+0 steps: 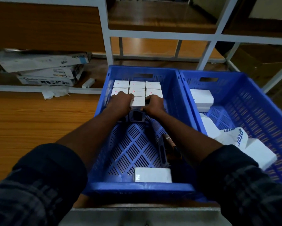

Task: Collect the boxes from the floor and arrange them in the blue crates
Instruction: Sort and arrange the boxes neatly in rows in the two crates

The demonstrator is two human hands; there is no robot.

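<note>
While in grip of L hand (122,101) & R hand (153,104), white box (137,101) btwn them.

Blue slotted crates (177,88); white boxes (137,101); dark plaid sleeves (39,185)

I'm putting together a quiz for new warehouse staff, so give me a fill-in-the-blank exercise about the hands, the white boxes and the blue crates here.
1. The left hand and the right hand both grip one small white cardboard box inside the ____ blue slatted plastic crate.
2. Beyond it, the packed white boxes stand in rows of ____ across.
3. The dark box beside the right forearm bears the number ____.

Missing words: left; three; 65.
</note>
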